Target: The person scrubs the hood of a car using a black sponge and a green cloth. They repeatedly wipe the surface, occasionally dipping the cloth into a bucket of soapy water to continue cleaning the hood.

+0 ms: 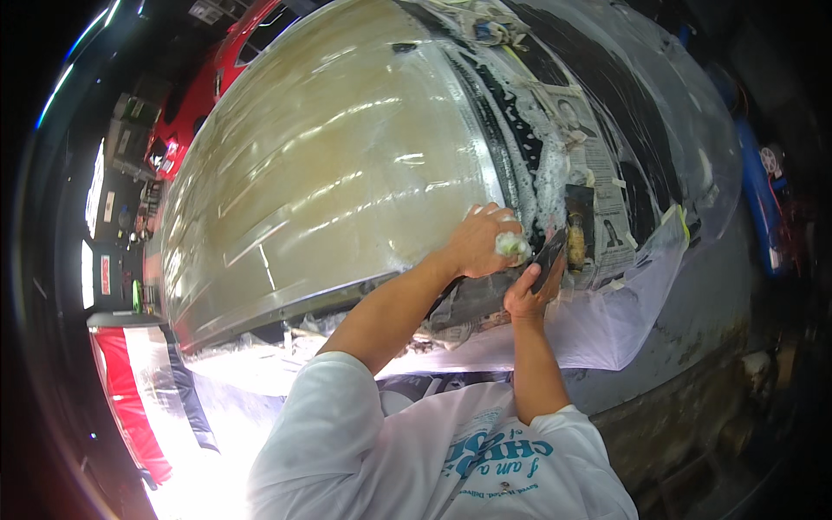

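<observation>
My left hand (pixel 484 240) grips a greenish, foam-covered sponge (pixel 513 247) at the near corner of a wet, tan car body panel (pixel 325 162), which looks like a hood. Just right of it, my right hand (pixel 533 296) holds a dark flat piece (pixel 550 257), thumb on top; its exact kind cannot be told. White suds (pixel 549 172) cover the black strip (pixel 497 123) along the panel's right edge. A worn yellow-brown object (pixel 576 244) rests on a dark rectangle beside my right hand.
Taped newspaper (pixel 608 195) and translucent plastic sheeting (pixel 624 325) mask the car on the right. A crumpled cloth (pixel 497 29) lies at the far end of the strip. Behind stands a red car (pixel 195 97). A blue cylindrical object (pixel 757 188) is at far right.
</observation>
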The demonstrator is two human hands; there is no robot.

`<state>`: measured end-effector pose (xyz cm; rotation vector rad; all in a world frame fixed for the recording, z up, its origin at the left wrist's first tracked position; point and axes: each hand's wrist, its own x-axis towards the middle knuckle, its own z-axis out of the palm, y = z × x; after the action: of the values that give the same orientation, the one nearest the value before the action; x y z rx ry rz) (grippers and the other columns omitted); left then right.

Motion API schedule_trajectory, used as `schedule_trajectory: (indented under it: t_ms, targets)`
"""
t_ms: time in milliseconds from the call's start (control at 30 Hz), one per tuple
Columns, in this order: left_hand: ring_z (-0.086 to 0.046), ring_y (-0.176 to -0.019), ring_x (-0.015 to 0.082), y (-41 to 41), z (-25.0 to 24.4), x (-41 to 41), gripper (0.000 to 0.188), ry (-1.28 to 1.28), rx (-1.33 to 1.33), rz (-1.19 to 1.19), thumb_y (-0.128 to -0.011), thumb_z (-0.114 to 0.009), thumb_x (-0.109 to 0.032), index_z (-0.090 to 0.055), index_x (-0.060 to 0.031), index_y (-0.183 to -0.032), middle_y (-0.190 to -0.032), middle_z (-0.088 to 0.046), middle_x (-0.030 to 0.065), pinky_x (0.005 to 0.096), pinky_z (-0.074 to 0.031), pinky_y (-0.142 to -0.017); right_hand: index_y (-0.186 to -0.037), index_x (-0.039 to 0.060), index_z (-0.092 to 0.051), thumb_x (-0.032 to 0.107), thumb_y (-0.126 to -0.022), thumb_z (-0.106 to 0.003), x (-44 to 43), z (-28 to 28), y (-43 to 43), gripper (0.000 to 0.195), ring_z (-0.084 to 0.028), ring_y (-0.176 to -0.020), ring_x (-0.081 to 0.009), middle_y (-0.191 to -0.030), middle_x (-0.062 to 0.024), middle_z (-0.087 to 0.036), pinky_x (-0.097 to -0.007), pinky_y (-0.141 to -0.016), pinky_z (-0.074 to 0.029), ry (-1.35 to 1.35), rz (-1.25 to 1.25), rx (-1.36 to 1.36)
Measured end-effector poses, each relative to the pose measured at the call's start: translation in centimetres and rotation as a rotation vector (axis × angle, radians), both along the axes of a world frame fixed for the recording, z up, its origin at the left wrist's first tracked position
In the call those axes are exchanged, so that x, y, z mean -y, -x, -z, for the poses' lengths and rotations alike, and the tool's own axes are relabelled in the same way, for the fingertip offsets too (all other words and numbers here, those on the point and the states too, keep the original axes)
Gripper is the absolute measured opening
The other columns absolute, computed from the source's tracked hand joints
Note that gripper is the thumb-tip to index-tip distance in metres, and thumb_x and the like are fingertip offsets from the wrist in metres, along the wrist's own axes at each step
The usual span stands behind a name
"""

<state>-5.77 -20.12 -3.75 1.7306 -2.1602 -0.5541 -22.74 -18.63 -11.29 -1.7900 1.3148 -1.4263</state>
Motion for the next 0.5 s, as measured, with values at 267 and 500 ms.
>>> schedule_trajectory:
  t_ms: [267,500]
  targets:
    - [-0.069,-0.119,0.0191,-6.4,-7.7,-17.5,0.062,0.187,-1.488,-0.995,-0.102,-0.074,-0.049,-0.066,-0.0005,-0.141,-0.130,-0.072,0.0117,0.0388,-0.057,-0.101,-0.150,-0.0161,-0.049,0.048,-0.115,-0.044,-0.2,5.5,0.2,0.073,-0.054,-0.140,-0.0516,-0.151,-0.0393,-0.053,-0.0536,-0.120,-0.041,-0.176,0.088,-0.002]
    - [-0.069,-0.123,0.0255,-6.4,-9.3,-50.9,0.071,0.545,-1.303,-1.614,-0.108,-0.061,-0.057,-0.056,-0.0044,-0.154,-0.136,-0.069,0.0165,0.0408,-0.058,-0.106,-0.148,-0.0231,-0.038,0.063,-0.110,-0.042,2.0,6.1,1.7,0.095,-0.060,-0.128,-0.0625,-0.138,-0.0523,-0.054,-0.0633,-0.106,-0.051,-0.335,0.102,-0.252]
